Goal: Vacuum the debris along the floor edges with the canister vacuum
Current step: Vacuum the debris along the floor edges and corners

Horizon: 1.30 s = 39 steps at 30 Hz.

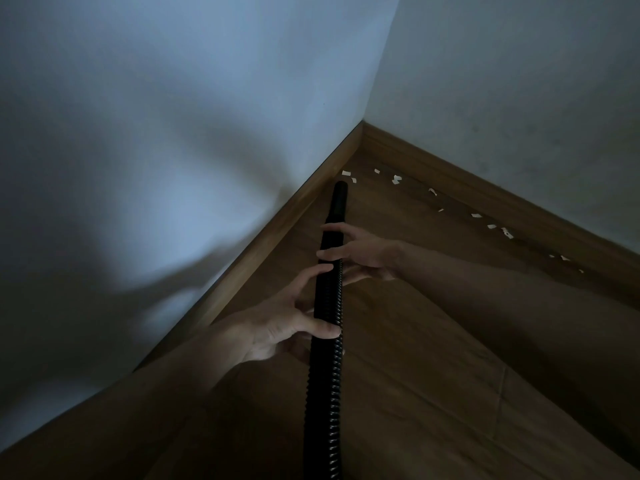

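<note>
Two bare forearms reach forward from the lower edge of the view and draw together. The left grip (pixel 280 327), a bare hand, is nearer the body, its spread fingers curled round a black ribbed vacuum hose (pixel 323 393) from the left. The right grip (pixel 367 254), farther ahead, holds the same hose from the right, fingers over it, thumb beneath.

Hose (pixel 329 323) runs toward corner, nozzle (pixel 338 199) near it; scraps (pixel 396 179) trail right of it along right skirting (pixel 485 188) (left hand (pixel 287 323) behind right hand (pixel 363 252)).
</note>
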{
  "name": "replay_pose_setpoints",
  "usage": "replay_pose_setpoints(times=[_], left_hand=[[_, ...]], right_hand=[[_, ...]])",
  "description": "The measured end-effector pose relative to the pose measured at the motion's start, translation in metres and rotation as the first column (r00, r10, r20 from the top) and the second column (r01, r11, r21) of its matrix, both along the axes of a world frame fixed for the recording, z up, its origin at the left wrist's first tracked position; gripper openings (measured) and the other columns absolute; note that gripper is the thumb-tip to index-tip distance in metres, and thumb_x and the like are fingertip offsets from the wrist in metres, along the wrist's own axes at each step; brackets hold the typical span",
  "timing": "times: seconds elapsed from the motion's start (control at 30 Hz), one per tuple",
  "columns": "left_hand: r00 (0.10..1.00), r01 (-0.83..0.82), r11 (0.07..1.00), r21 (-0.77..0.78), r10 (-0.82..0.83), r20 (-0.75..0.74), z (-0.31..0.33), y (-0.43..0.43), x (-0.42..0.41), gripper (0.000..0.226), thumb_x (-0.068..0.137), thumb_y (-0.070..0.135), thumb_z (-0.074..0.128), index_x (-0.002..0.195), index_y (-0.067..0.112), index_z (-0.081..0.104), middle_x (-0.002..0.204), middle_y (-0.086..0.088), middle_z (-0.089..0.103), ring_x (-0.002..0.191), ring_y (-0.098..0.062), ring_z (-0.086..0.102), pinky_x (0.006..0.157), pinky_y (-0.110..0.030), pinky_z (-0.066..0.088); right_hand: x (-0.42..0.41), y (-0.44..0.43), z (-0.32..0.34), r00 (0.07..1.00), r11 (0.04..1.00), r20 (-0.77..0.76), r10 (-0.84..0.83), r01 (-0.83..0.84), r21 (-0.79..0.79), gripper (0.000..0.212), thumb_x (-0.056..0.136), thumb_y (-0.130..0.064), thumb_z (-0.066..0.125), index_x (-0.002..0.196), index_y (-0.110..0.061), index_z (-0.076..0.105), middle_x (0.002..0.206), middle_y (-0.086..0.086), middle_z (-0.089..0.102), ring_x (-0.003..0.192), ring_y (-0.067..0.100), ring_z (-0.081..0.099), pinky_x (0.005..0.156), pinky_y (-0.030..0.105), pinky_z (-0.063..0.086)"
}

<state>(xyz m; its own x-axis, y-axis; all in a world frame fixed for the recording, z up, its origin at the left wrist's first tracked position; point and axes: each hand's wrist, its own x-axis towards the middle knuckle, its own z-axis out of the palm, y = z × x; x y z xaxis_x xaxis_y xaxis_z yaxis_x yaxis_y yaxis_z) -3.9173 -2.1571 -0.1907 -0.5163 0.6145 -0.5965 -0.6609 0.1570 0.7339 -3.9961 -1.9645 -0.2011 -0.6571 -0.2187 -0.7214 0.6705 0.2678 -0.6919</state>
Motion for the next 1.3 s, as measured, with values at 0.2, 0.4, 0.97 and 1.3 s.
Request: replay_pose_setpoints(times=[0.2,0.4,0.97,1.3], left_hand=[[1.000,-0.028,1.000,-0.005,0.028,-0.010,-0.004,0.004,0.001,0.091,0.074,-0.009,0.076,0.131,0.054,0.044,0.125,-0.013,0.064,0.102,-0.039,0.068,0.088,-0.056,0.055],[0.999,-0.032,0.999,-0.007,0.032,0.000,-0.003,0.002,0.000,0.090,0.075,-0.007,0.076,0.131,0.054,0.044,0.126,-0.011,0.064,0.099,-0.040,0.070,0.086,-0.061,0.053],[0.985,-0.166,0.985,0.046,0.167,-0.033,-0.014,0.013,-0.001,0.088,0.070,0.006,0.082,0.133,0.056,0.046,0.129,-0.001,0.062,0.103,-0.013,0.070,0.072,-0.030,0.060],[0.985,-0.141,0.988,0.058,0.146,-0.088,-0.010,0.018,-0.002,0.084,0.075,0.006,0.079,0.136,0.054,0.046,0.137,0.008,0.053,0.126,-0.006,0.049,0.109,-0.040,0.041]], right_hand=[[0.000,0.004,-0.011,0.998,0.996,-0.012,-0.059,0.058,-0.072,0.073,0.084,-0.010,0.077,0.143,-0.036,0.044,0.140,0.013,0.050,0.108,0.033,0.066,0.082,0.045,0.061],[0.005,0.007,-0.021,0.995,0.972,0.003,-0.099,0.097,-0.214,0.072,0.084,-0.006,0.075,0.141,-0.040,0.045,0.141,0.012,0.049,0.108,0.028,0.063,0.078,0.040,0.061],[0.001,0.014,-0.040,0.958,0.925,-0.115,-0.263,0.216,-0.312,0.063,0.085,-0.010,0.075,0.137,-0.036,0.051,0.136,0.010,0.050,0.114,0.028,0.060,0.076,0.038,0.058],[-0.006,0.019,-0.045,0.952,0.909,-0.100,-0.289,0.240,-0.342,0.060,0.085,-0.010,0.075,0.135,-0.036,0.055,0.133,0.008,0.055,0.111,0.028,0.063,0.075,0.037,0.058]])
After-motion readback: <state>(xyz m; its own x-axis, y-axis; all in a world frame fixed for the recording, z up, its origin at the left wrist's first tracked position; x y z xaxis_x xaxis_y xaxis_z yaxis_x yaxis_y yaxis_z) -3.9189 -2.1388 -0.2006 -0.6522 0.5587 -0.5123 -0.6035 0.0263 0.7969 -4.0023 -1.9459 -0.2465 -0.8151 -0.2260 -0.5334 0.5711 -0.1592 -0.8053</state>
